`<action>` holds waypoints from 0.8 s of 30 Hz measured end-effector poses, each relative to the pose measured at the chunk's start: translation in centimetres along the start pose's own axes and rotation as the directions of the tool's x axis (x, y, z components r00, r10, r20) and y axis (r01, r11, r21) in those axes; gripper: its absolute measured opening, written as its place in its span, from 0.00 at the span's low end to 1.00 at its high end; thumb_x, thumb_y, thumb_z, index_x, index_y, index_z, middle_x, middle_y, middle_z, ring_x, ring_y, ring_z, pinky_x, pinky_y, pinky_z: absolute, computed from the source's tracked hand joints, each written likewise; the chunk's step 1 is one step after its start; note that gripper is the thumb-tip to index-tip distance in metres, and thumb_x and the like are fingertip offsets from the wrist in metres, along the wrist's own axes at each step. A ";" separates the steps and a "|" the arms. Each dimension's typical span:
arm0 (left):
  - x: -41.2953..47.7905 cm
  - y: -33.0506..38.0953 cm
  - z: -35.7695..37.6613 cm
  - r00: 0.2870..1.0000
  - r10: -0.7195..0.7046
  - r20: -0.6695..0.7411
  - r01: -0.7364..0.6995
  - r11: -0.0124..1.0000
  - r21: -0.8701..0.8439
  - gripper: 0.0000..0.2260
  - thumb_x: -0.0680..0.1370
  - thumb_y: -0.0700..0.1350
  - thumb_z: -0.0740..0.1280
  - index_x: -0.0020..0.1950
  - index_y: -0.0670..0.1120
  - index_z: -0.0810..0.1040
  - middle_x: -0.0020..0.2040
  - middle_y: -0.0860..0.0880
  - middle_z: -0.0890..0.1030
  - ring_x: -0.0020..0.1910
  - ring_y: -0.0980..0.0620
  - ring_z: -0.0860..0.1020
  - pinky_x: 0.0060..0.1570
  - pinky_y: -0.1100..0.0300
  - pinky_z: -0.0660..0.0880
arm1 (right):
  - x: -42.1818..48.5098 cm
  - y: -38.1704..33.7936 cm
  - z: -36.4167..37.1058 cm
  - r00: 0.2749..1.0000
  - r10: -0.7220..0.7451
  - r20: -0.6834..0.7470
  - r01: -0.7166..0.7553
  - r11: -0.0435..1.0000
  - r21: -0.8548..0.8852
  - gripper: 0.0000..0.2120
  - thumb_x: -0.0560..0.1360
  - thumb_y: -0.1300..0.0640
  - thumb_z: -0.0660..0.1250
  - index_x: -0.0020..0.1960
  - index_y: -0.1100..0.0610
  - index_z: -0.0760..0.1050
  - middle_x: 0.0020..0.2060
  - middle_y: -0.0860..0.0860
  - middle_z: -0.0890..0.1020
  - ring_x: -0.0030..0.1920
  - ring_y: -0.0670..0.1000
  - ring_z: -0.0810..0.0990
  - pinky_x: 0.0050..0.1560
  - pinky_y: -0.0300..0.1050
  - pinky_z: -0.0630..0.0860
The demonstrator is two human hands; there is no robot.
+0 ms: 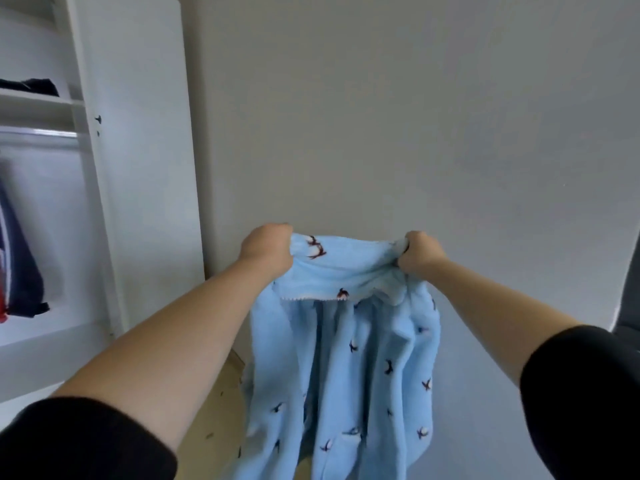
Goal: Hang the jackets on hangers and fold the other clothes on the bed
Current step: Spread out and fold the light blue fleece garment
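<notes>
Light-blue fleece garment (346,358), small dark bird print, held up in mid-air, draped down below both hands. Left hand (266,245) fisted round one top corner, right hand (417,252) fisted round other, well apart, top edge stretched between and folded over. White wardrobe (138,150) well left of left hand, open. Dark folded clothing (31,87) on shelf, navy jacket (17,265) hung below rail (38,133). Grey wall (415,116) beyond hands.

A plain pale wall (381,116) stands ahead, a white open wardrobe (138,168) at left, yellowish floor (221,403) below.
</notes>
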State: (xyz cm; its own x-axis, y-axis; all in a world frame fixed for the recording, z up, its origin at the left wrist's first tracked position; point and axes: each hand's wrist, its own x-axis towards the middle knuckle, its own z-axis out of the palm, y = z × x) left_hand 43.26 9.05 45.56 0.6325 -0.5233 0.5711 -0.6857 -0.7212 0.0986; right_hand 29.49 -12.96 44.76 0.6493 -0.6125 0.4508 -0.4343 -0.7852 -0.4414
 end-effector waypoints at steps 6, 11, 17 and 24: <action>0.3 1.1 0.3 0.999 -0.043 -0.004 0.044 0.991 0.128 0.07 0.72 0.34 0.61 0.43 0.45 0.72 0.51 0.43 0.79 0.50 0.41 0.78 0.41 0.59 0.69 | 0.9 -1.7 0.3 0.991 0.044 -0.123 -0.030 0.993 0.115 0.07 0.72 0.64 0.62 0.37 0.60 0.66 0.34 0.54 0.72 0.37 0.56 0.72 0.32 0.42 0.66; 0.2 -1.2 0.8 0.995 -0.074 -0.062 0.076 0.997 0.028 0.04 0.75 0.43 0.67 0.45 0.44 0.73 0.51 0.43 0.78 0.48 0.41 0.78 0.39 0.57 0.69 | 0.6 -0.2 0.1 0.994 0.042 -0.097 -0.036 0.998 0.058 0.02 0.73 0.64 0.60 0.42 0.59 0.70 0.38 0.52 0.73 0.41 0.56 0.72 0.39 0.44 0.68; -0.5 2.5 0.1 0.980 -0.131 -0.151 0.083 0.953 -0.292 0.09 0.77 0.39 0.65 0.56 0.40 0.69 0.51 0.38 0.78 0.50 0.36 0.76 0.41 0.52 0.68 | -2.0 0.1 -2.7 0.970 0.076 -0.232 -0.022 0.974 0.227 0.09 0.73 0.67 0.55 0.47 0.54 0.67 0.41 0.51 0.73 0.42 0.55 0.70 0.42 0.45 0.65; -2.3 8.9 -7.3 0.856 0.427 -0.290 -0.364 0.898 0.247 0.17 0.75 0.32 0.57 0.63 0.40 0.66 0.48 0.41 0.78 0.43 0.38 0.80 0.35 0.53 0.65 | -9.6 3.0 -14.6 0.852 -0.115 -0.510 -0.013 0.971 -0.240 0.08 0.70 0.66 0.54 0.46 0.56 0.60 0.33 0.54 0.70 0.33 0.58 0.68 0.30 0.46 0.58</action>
State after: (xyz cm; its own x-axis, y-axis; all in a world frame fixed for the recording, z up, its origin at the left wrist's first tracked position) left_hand 33.06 7.21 51.07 0.1444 -0.6244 0.7677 -0.7570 -0.5694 -0.3207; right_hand 12.82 -10.74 50.46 0.2850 -0.4781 0.8308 -0.5795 -0.7763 -0.2480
